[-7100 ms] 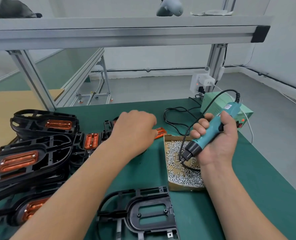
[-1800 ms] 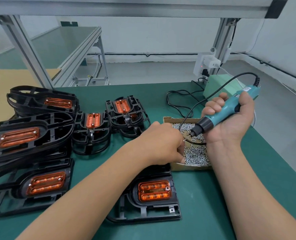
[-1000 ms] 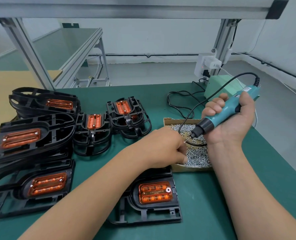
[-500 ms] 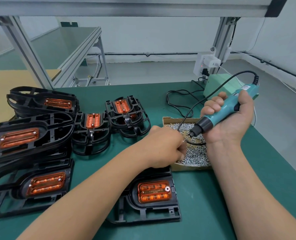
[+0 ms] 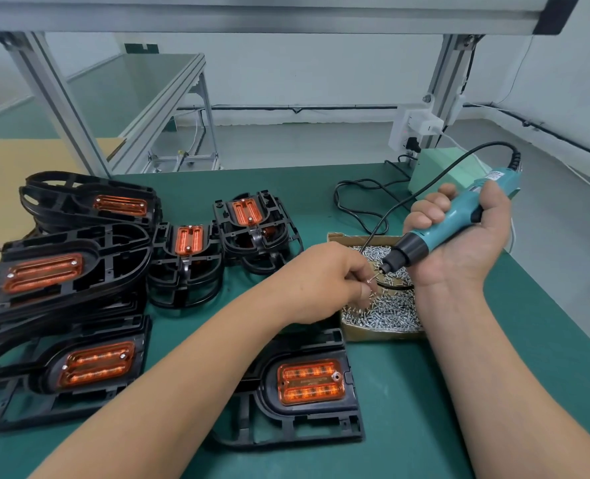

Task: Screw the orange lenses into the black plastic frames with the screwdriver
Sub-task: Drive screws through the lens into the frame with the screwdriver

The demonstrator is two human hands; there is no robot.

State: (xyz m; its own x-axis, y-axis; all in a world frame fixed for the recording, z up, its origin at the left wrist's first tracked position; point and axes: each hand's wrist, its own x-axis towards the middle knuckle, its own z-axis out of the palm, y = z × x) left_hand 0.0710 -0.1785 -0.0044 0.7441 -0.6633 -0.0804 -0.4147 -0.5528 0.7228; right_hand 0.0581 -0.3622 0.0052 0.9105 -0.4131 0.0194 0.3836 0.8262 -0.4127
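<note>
On the green counter [image 5: 424, 392], the nearest black plastic frame [image 5: 286, 432] holds its orange lens [image 5: 309, 383], apparently fastened at one corner only. Beyond it, the left hand [image 5: 335, 281] pinches a screw [image 5: 371, 279] to the tip of the screwdriver [image 5: 449, 226], which the right hand [image 5: 459, 250] grips in curled fingers above the screw box [image 5: 383, 335]; finished frames [image 5: 114, 250] are stacked at left. Seven seconds earlier the near frame lay empty.
</note>
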